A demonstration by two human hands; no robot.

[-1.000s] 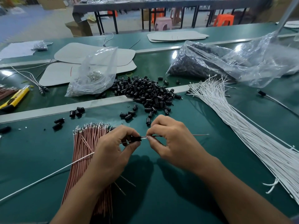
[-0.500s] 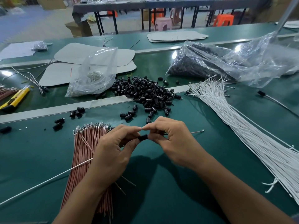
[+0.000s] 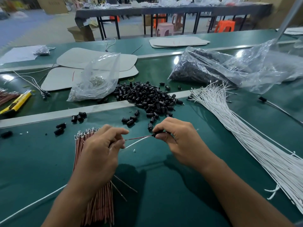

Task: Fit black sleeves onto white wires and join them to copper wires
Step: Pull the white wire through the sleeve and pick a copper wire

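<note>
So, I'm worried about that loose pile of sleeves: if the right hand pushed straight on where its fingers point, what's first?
Likely the left hand, not the pile. The right hand, pinching a black sleeve, points leftward along the held wires, though depth is hard to judge.

The smooth green table mat [image 3: 41, 161] shines glossy, crossed by a dull grey metal strip [image 3: 49, 114]. The heap of small black plastic sleeves [image 3: 147, 97] has a slight sheen. The crinkled clear plastic bag [image 3: 101, 74] glints. The bundle of white wires [image 3: 246, 136] looks matt.
</note>
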